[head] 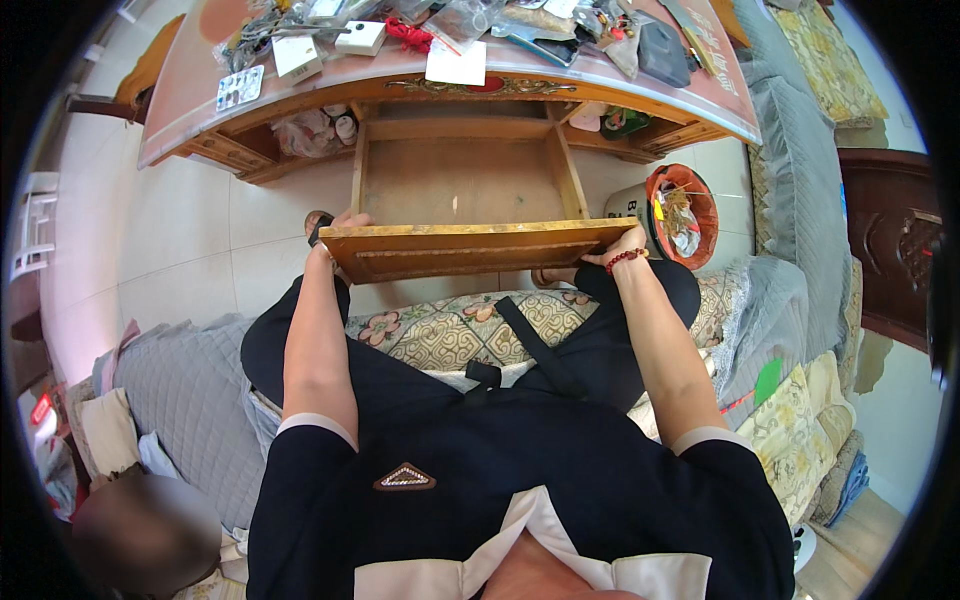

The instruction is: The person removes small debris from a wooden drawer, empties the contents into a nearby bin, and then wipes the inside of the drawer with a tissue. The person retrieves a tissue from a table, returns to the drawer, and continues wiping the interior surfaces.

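Note:
A wooden drawer (461, 180) juts out from the front of a low table (315, 101) towards my lap. Its inside holds only small marks or scraps on the bottom. My left hand (337, 229) grips the left end of the drawer front (480, 251), with fingers over the side. At the opposite end, my right hand (619, 246) holds the drawer front's right edge, its fingers partly underneath. A red bead bracelet (627, 259) circles my right wrist.
Clutter covers the tabletop: a white box (297, 60), a pill blister pack (240, 88), red cord (409, 34) and a dark case (661, 49). A lined waste bin (681, 217) stands right of the drawer. Cushioned sofas (172, 382) lie around me; a person (146, 532) is at lower left.

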{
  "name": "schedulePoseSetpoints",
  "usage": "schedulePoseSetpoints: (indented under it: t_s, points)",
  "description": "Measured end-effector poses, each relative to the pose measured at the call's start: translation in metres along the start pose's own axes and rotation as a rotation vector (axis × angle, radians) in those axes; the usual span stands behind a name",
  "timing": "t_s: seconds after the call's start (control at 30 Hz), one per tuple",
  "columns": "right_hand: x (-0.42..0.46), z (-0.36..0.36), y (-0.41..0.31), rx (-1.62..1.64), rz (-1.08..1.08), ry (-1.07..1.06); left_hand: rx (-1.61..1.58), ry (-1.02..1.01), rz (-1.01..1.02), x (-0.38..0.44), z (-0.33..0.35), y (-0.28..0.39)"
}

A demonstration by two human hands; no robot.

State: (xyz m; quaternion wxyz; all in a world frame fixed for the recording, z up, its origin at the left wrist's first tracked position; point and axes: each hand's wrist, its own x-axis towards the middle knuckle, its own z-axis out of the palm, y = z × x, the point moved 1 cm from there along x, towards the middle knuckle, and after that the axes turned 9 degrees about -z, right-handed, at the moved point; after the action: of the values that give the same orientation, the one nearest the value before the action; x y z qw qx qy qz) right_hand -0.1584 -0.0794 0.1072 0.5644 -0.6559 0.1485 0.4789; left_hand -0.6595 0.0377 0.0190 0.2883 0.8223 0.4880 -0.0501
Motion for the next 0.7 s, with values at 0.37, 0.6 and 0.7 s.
schedulePoseSetpoints:
  t_s: [0.37, 0.6, 0.7]
  points:
    - [0.038, -0.019, 0.011, 0.071, -0.126, -0.105, -1.154, 0.008, -0.443, 0.021, 0.012, 0.025]
    - [0.040, -0.013, 0.046, 0.081, -0.202, -0.032, -1.112, -0.077, -0.470, 0.030, 0.030, -0.005]
    - [0.036, -0.015, 0.046, 0.114, -0.239, -0.042, -1.248, -0.072, -0.490, 0.042, 0.035, -0.005]
